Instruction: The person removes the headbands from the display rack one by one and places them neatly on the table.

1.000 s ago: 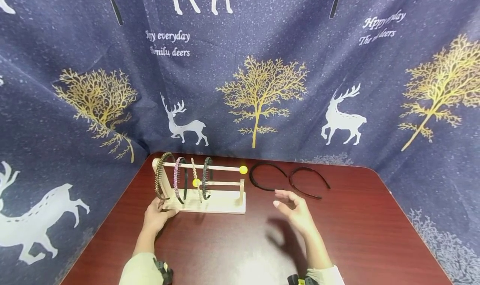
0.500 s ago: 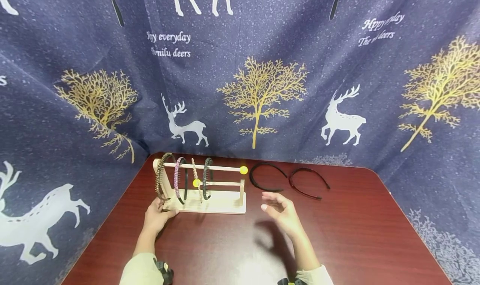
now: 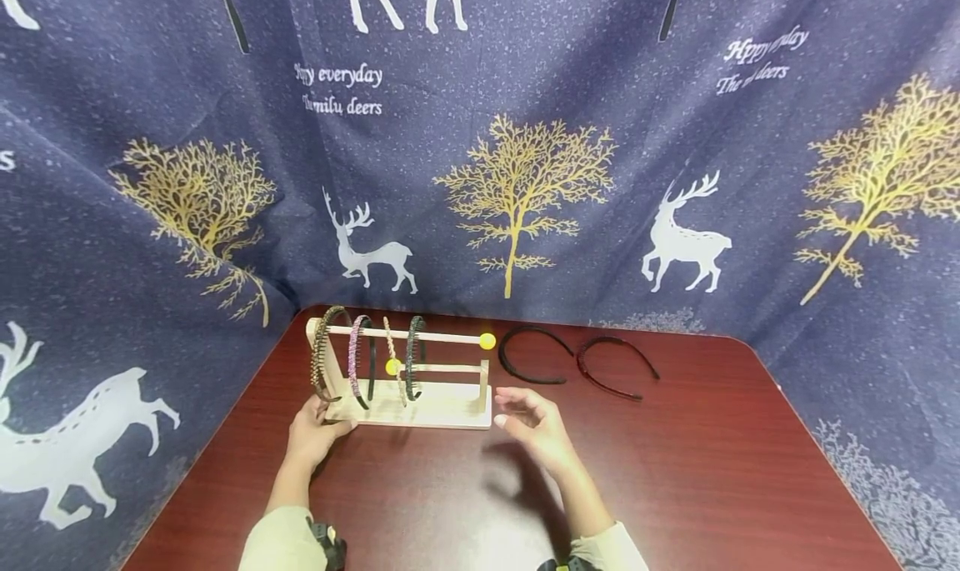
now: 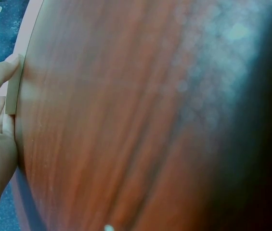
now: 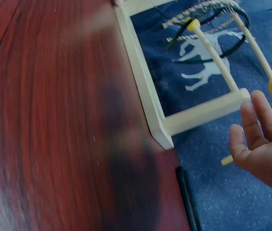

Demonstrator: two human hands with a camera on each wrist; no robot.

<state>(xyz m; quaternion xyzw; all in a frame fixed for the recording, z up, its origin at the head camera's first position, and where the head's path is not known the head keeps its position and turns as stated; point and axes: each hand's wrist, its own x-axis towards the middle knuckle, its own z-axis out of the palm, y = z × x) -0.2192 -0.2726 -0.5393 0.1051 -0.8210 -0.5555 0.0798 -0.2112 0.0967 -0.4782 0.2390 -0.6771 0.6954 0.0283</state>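
A pale wooden headband stand [image 3: 450, 406] with two yellow-tipped rods is at the back left of the table. On it hang a gold-brown headband [image 3: 318, 358], a pink headband [image 3: 352, 358], a thin beige headband [image 3: 390, 342] and a dark toothed headband [image 3: 410, 358]. My left hand [image 3: 309, 433] grips the base's left front corner; the left wrist view shows thumb and fingers on either side of the base end [image 4: 14, 91]. Beside the stand's right end is my right hand [image 3: 542, 432], fingers loosely bent and holding nothing. Whether its fingertips touch the base, I cannot tell.
A black headband [image 3: 510, 363] lies on the dark red table [image 3: 712, 463], right of the stand. Next to it lies a dark red headband [image 3: 600, 382]. A blue cloth [image 3: 465, 246] with deer and trees hangs behind the table's back edge.
My right hand has moved left, from in front of the loose headbands to the stand's right end. The left hand and the stand have stayed in place.
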